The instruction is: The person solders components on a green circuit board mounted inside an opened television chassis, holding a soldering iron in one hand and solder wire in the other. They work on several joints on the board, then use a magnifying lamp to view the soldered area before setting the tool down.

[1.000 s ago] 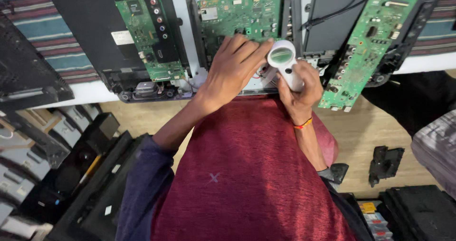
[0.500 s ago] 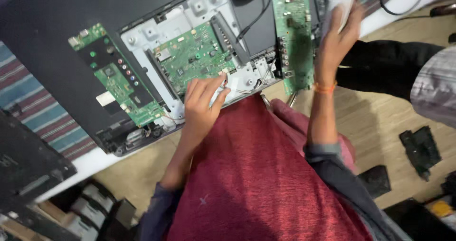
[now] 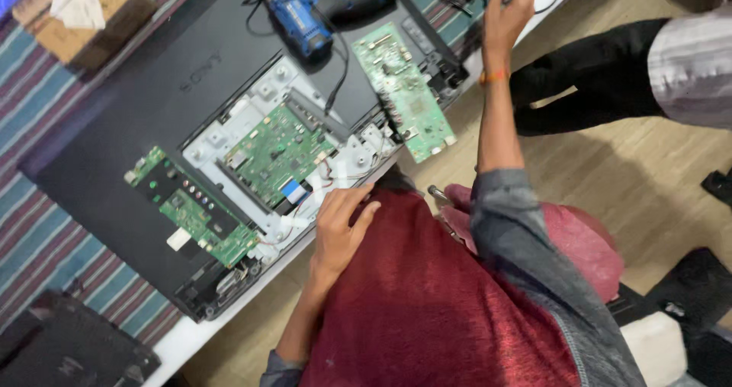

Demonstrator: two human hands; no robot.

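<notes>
Head view: left hand rests loosely curled at the open TV edge while right hand grips something blurred (unidentifiable) far off, risking a snagged cable.

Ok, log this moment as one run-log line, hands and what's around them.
left hand: rests at television's near edge | right hand: stretched to table's far end, hold unclear | loose circuit board, blue drill: on television

Matt black plastic television back — green circuit boards with glossy solder; striped woven cloth covers the desk; smooth wood-look floor.
</notes>
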